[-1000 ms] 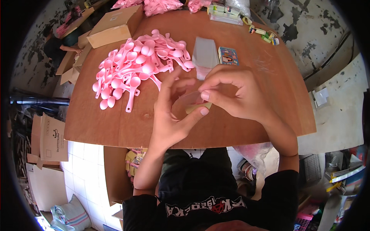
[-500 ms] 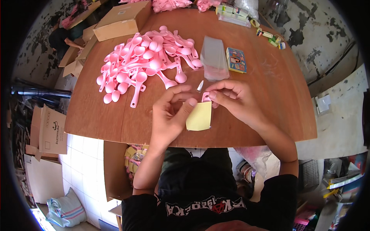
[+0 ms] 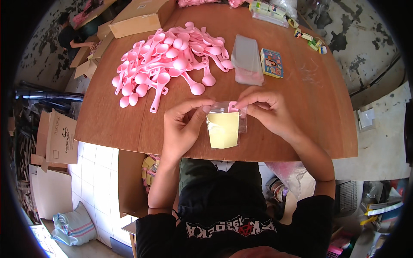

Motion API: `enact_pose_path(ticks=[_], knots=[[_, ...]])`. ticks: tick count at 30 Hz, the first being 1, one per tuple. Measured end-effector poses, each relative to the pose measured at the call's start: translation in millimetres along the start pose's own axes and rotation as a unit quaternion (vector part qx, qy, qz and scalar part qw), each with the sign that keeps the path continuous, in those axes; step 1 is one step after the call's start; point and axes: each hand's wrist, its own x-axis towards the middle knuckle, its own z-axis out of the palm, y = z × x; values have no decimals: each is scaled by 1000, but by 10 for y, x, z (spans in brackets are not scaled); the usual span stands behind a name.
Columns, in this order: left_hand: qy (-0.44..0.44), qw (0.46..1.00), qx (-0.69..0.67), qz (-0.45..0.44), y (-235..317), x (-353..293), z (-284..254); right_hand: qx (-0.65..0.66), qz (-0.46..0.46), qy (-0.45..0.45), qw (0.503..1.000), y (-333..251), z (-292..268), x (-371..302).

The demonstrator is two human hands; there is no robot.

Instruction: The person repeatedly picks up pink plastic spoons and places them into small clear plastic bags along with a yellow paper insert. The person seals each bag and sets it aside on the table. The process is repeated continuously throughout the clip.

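A small clear plastic bag [image 3: 220, 106] hangs between my two hands over the near part of the table, holding a pale yellow card [image 3: 224, 134]. At its upper left edge, my left hand [image 3: 184, 124] is closed in a pinch. My right hand [image 3: 266, 111] pinches the upper right edge. Just beside the right fingertips, the holed handle end of a pink measuring spoon [image 3: 232, 106] shows at the bag's mouth; the card hides the rest. A large heap of pink spoons [image 3: 163, 60] lies beyond my left hand.
Past my right hand lie a stack of clear bags [image 3: 247, 60] and a small blue-and-yellow box [image 3: 272, 63]. A cardboard box [image 3: 140, 21] stands at the far left. Below the table edge, an open carton [image 3: 131, 185] holds yellow-carded packets. Another person [image 3: 71, 38] works at far left.
The bag is now spread wide between both hands, with its top edge showing. My left fingers have closed onto its edge. The view has shifted slightly.
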Motion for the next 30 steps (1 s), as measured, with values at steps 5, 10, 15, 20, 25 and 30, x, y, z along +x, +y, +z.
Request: enact_pose_path(ticks=[5,10,15,20,25,30], knots=[[-25,1000,3,13,20,4,-29,-52,-10,-7,999,-62,5,4],[-29,999,-18,-3,-18,-10,-50,-108,-25,-21,994,-42,-9,-4],[-37,999,-24,-24,57,-1,-12,-90,-53,-16,994,-61,17,-24],[-24,1000,7,-9,-17,1,-71,-106,-43,-6,993,-58,107,-26],[-89,995,-30,-43,127,-148,-170,-81,-56,1,995,-87,194,-63],[-287,948,127,-57,286,-583,-492,-105,38,-154,982,-224,33,-92]])
